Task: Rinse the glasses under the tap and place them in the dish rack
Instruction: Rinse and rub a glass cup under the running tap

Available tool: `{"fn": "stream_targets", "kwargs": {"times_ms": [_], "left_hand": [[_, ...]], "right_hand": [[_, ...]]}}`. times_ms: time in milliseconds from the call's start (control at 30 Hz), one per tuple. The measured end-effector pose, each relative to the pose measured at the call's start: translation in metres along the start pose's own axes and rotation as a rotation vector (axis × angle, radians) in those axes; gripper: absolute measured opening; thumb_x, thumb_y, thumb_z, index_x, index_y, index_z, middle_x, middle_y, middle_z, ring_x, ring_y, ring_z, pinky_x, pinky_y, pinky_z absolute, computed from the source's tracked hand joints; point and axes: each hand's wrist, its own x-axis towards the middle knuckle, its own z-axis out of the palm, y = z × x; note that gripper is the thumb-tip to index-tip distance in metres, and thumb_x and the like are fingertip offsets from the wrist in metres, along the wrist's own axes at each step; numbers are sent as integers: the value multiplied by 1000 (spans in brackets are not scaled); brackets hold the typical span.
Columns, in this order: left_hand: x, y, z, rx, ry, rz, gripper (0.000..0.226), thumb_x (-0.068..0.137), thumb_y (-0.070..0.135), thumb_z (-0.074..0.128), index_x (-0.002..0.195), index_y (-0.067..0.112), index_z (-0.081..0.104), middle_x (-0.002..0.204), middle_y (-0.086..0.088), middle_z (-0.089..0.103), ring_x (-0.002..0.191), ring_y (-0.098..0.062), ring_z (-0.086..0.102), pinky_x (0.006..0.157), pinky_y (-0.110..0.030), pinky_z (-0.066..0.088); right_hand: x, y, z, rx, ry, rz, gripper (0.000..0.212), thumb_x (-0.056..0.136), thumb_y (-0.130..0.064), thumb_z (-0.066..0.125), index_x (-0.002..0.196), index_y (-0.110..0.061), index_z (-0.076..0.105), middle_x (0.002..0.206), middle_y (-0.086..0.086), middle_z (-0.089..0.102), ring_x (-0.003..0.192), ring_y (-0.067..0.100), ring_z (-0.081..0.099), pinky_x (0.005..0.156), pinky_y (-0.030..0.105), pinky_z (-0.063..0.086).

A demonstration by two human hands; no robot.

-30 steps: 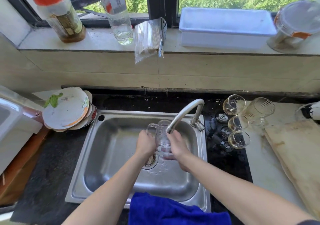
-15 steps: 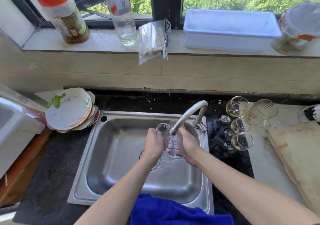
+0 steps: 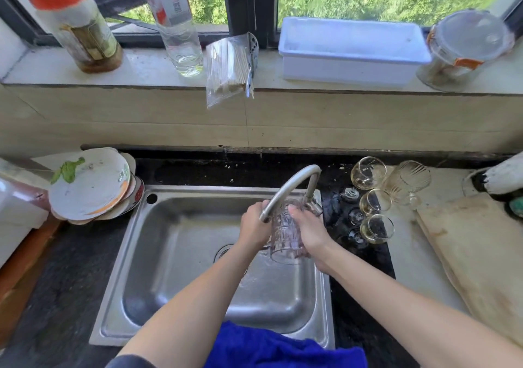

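Holding a clear ribbed glass (image 3: 286, 236) between them, the two hands meet over the right half of the steel sink (image 3: 169, 254), directly below the mouth of the curved tap (image 3: 294, 182). The left hand (image 3: 252, 227) grips the glass's left wall, fingers curled and close together; the right hand (image 3: 310, 230) grips the right wall likewise. The fingertips on the far side are hidden behind the glass. The glass is tilted, one round end turned toward the camera; whether water is running cannot be told. On the dark counter just right of the sink, three stemmed glasses (image 3: 375, 202) lie on their sides in a row, with a handled glass mug (image 3: 407, 182) beside them and a worn cutting board (image 3: 475, 254) farther right. A stack of used plates (image 3: 87, 186) sits at the sink's left rear corner, a green leaf on the top one. A blue cloth (image 3: 283, 348) drapes over the sink's near rim. Along the window sill stand, from left to right, a red-capped bottle (image 3: 76, 25), a clear bottle (image 3: 175, 22), a bag of wooden sticks (image 3: 227, 67), a white tray (image 3: 351, 53) and a lidded jar (image 3: 464, 50).
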Motion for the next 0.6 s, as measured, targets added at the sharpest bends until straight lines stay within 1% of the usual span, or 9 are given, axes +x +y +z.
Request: {"fn": "stream_targets", "kwargs": {"times_ms": [100,167,233,300,333,400,433,533,600], "left_hand": [[-1,1,-4,-152,-45,-126,16,91,2,44,79,4,54,62,-7,46,52,-24,43,49,-29,33],[-1,-1,-10,-258,-65,-227,27,95,6,38,71,9,49,56,-4,41,38,-15,38,43,-21,28],[3,-2,-19,-263,-2,-258,30,97,16,37,71,8,50,53,-5,41,37,-16,39,43,-21,29],[8,-9,-27,-198,84,-239,35,97,22,36,72,4,52,55,-9,47,47,-24,45,52,-28,35],[10,-13,-29,-186,120,-233,35,97,22,37,70,5,51,57,-13,50,53,-30,49,57,-31,37],[10,-19,-31,-205,161,-245,33,94,24,38,64,11,42,62,-22,51,64,-47,53,63,-36,35],[8,-20,-32,-199,172,-241,33,94,25,38,63,12,39,61,-19,48,65,-48,49,63,-37,34],[5,-22,-41,-184,187,-221,35,94,25,38,61,13,35,57,-5,39,65,-29,42,62,-38,32],[7,-31,-49,-221,232,-237,37,95,23,39,60,12,37,56,-5,39,65,-26,42,62,-38,32]], "right_hand": [[5,-12,-10,138,-112,211,41,95,-54,47,123,-26,58,114,10,68,88,26,70,59,36,57],[11,-15,-9,60,-107,180,48,95,-51,50,133,-23,52,122,11,63,91,26,68,57,35,58],[11,-5,2,-208,-36,12,62,92,-53,51,146,-25,36,142,4,50,114,25,60,81,46,57],[0,6,21,-456,-97,-110,79,85,-60,54,151,-32,21,155,-7,33,134,23,43,104,54,43],[-1,6,25,-481,-120,-103,78,85,-58,55,151,-33,21,153,-9,34,133,23,44,104,53,43],[8,-6,30,-361,-109,-33,60,90,-52,53,143,-28,38,137,-6,52,104,20,61,87,48,56],[15,-11,32,-302,-88,-12,47,94,-49,49,134,-24,49,125,-3,59,91,17,61,82,47,58],[18,-23,44,-289,-81,-57,27,98,-44,44,120,-32,54,119,-2,61,106,17,57,94,40,48],[2,-13,52,-285,-175,-78,36,92,-45,58,121,-43,37,114,-10,59,97,14,57,84,34,49]]}}
